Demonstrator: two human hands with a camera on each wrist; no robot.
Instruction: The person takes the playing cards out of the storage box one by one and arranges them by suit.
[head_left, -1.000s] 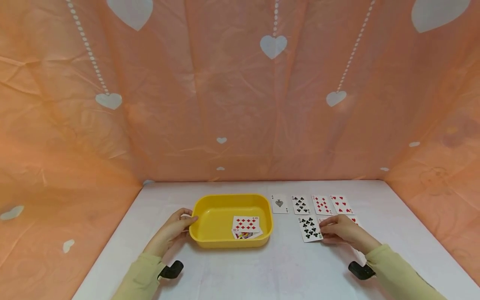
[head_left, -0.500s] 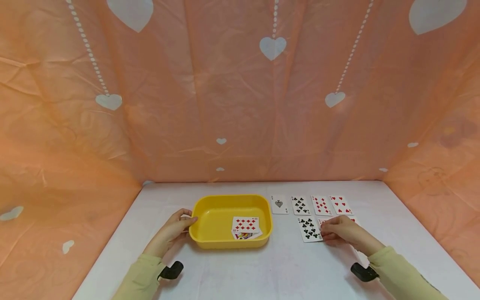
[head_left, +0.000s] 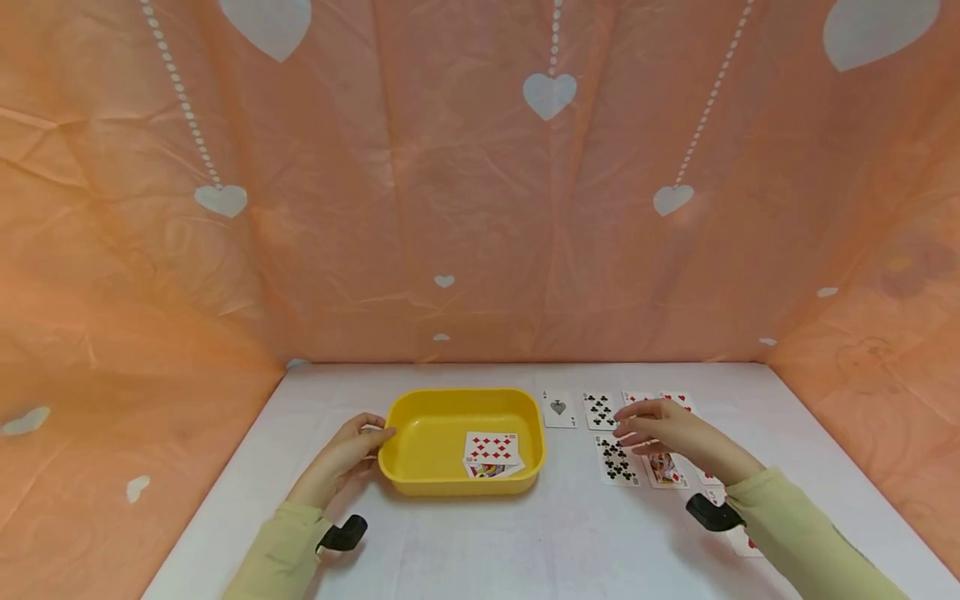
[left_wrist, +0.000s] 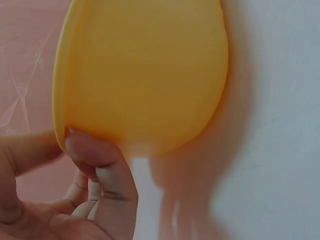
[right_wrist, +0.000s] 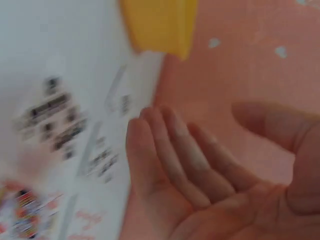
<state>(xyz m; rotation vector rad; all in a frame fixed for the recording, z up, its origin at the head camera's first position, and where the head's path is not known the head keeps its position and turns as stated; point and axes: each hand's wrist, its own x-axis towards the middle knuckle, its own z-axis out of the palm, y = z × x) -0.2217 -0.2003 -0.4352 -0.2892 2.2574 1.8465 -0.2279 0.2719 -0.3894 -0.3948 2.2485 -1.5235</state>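
At the left end of a yellow plastic tray (head_left: 420, 446), my left hand (head_left: 339, 461) pinches the rim between thumb and fingers. Inside the tray a red diamonds card (head_left: 492, 448) overlaps a face card (head_left: 489, 472). My right hand (head_left: 681, 435) is over the playing cards at the right, fingers extended and thumb apart; its palm in the right wrist view holds nothing. Just below and left of its fingertips lies a many-pip clubs card (head_left: 617, 462), and beside that a red-marked face card (head_left: 663, 472). The hand and sleeve partly hide several red cards.
Behind, an ace of spades (head_left: 558, 409) and another black clubs card (head_left: 599, 411) lie in the back row, right of the tray. A red card (head_left: 744, 543) shows beside the right sleeve. An orange cloth (head_left: 480, 208) with white hearts backs the white table (head_left: 480, 546).
My right hand has come off the clubs card and risen up and to the left, its fingers spreading. The clubs card now lies straighter and the face card is uncovered. My left hand stays put.
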